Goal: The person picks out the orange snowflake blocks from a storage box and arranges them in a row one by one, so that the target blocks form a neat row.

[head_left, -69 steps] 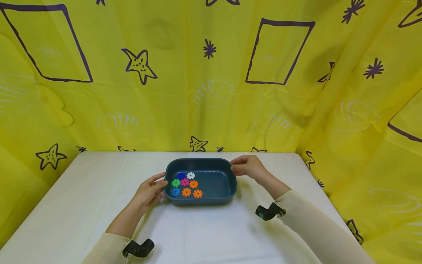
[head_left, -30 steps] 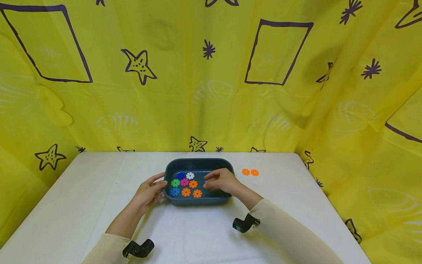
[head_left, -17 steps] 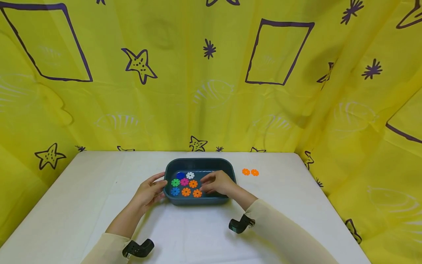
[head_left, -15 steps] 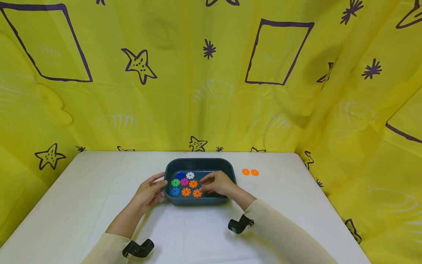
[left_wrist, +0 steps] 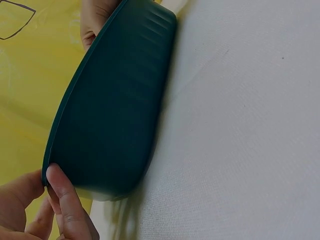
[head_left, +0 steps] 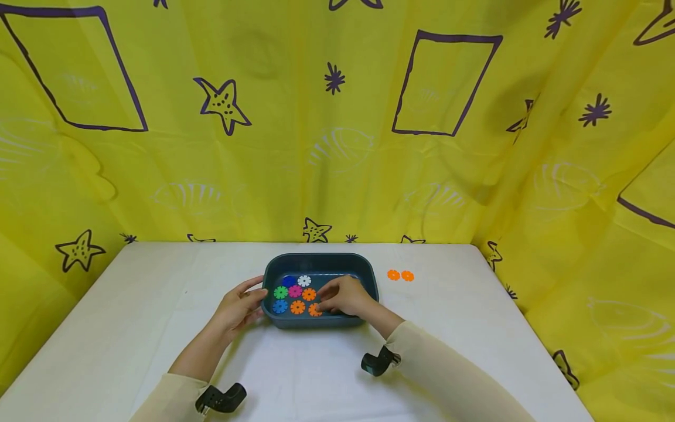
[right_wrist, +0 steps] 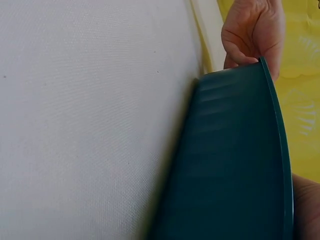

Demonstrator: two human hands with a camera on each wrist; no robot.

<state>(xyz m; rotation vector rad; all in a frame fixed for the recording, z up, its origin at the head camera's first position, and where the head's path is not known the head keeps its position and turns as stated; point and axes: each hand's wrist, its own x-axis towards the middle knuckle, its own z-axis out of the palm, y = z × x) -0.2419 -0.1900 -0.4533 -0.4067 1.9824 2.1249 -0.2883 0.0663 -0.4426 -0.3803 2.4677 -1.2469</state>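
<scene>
While the left hand [head_left: 237,308] pinches the left rim of the tray [head_left: 316,323], probably to steady it, the right hand [head_left: 347,296] is inside, its fingers bent at the front-right orange disc [head_left: 313,310]; whether they grip it, I cannot tell. One tray sits near the far edge of the surface [head_left: 174,293]. It shows eight discs: three orange, two blue [head_left: 280,306], one white [head_left: 304,281], one green [head_left: 280,292], one pink [head_left: 295,291]. Two more orange discs [head_left: 408,276] lie past its right end, perhaps kept separate.
</scene>
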